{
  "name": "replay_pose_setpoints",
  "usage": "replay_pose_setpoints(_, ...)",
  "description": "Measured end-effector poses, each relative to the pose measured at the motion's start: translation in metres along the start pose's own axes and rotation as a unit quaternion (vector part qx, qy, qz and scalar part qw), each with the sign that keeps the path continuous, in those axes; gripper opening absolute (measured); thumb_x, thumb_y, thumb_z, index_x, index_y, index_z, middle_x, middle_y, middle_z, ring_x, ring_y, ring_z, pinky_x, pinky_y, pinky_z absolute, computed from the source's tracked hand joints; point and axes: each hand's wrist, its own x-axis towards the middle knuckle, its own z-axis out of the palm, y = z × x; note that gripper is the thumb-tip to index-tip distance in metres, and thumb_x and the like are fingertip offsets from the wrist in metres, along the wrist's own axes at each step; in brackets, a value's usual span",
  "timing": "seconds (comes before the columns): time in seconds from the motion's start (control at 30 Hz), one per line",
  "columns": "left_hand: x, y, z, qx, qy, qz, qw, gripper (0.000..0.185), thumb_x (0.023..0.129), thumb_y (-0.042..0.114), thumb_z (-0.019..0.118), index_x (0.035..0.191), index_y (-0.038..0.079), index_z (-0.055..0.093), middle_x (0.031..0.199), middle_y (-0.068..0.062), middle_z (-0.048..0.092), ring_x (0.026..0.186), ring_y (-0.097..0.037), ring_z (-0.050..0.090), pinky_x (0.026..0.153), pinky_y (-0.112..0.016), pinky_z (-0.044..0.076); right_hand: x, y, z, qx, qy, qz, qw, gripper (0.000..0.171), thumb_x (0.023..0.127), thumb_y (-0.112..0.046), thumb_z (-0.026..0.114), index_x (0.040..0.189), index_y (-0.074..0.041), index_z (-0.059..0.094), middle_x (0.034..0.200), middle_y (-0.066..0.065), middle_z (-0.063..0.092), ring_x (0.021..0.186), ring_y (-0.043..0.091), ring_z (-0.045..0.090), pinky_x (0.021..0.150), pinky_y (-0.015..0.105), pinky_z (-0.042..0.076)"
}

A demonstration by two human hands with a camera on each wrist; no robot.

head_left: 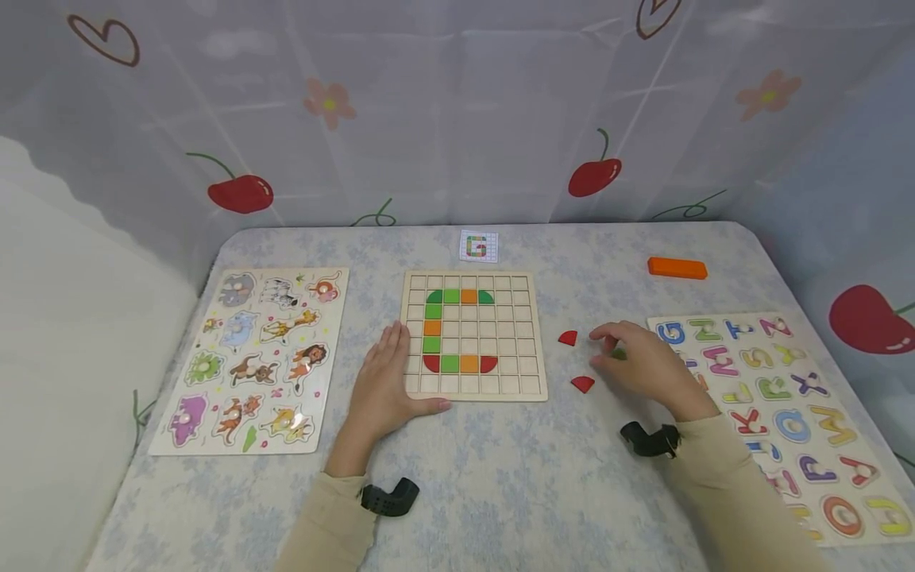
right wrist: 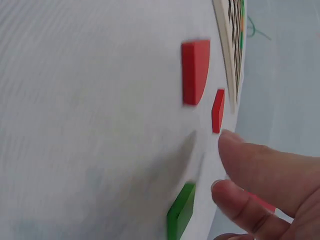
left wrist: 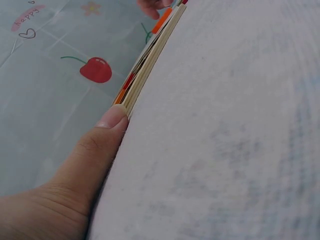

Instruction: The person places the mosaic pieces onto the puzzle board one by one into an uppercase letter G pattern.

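Head view, centre of frame: a wooden grid board [head_left: 473, 335] lies flat on the worktop [head_left: 500, 477], bearing green, orange and red tiles that form a partial letter. The left hand [head_left: 386, 380] rests flat at the board's lower-left corner, fingers straight and together, thumb along the front edge. To the right of the board, the right hand [head_left: 643, 365] lies over a green piece [head_left: 619, 354], fingers loosely curled; whether they pinch it cannot be told. Two red quarter-round pieces [head_left: 568, 338] [head_left: 582, 384] lie just left of that hand.

Left wrist view: only the thumb [left wrist: 107, 132] shows, pressed against the board's edge [left wrist: 150, 65].

Right wrist view: the green piece [right wrist: 181, 210] lies on the worktop close by two fingertips [right wrist: 235, 200]; both red pieces [right wrist: 194, 70] [right wrist: 218, 110] lie apart from the hand.

Head view only, upper centre: a pattern card [head_left: 478, 246] showing a letter G.
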Motion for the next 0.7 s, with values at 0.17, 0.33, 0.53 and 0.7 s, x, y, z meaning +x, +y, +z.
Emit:
replay_pose_setpoints(0.17,0.000,-0.001,0.000,0.002,0.001,0.000,1.0000,0.141,0.061,0.075,0.079,0.159,0.005,0.006,0.168,-0.008,0.004,0.157,-0.023,0.002,0.128,-0.045,0.009,-0.005,0.013,-0.007,-0.019,-0.014,0.039,0.999,0.039,0.091,-0.025,0.071,0.126,-0.008,0.062,0.107,0.013,0.062,0.092,0.027,0.055,0.076,0.038,0.050)
replay_pose_setpoints(0.33,0.000,-0.002,0.001,0.000,0.002,0.000,1.0000,0.141,0.061,0.075,0.079,0.160,0.006,0.005,0.169,-0.007,0.003,0.157,-0.023,0.002,0.128,-0.045,0.009,-0.008,0.018,-0.008,-0.024,-0.020,0.063,0.998,0.041,0.090,-0.030,0.072,0.122,-0.004,0.064,0.110,0.017,0.065,0.095,0.029,0.058,0.078,0.045,0.052)
replay_pose_setpoints(0.53,0.001,-0.002,0.001,-0.002,0.003,0.000,1.0000,0.142,0.061,0.076,0.079,0.159,0.005,0.006,0.168,-0.008,0.003,0.157,-0.024,0.002,0.128,-0.046,0.009,-0.007,0.022,-0.007,-0.006,-0.020,0.066,0.998,0.035,0.090,-0.028,0.073,0.114,-0.005,0.063,0.111,0.016,0.065,0.096,0.030,0.057,0.081,0.046,0.052)
replay_pose_setpoints(0.7,0.000,-0.002,0.001,-0.002,0.003,-0.001,1.0000,0.141,0.061,0.075,0.079,0.160,0.005,0.006,0.169,-0.007,0.003,0.157,-0.024,0.002,0.128,-0.046,0.009,-0.004,0.023,-0.005,0.014,-0.029,0.058,0.998,0.028,0.091,-0.022,0.072,0.111,-0.009,0.057,0.112,0.015,0.062,0.098,0.030,0.053,0.081,0.043,0.052)
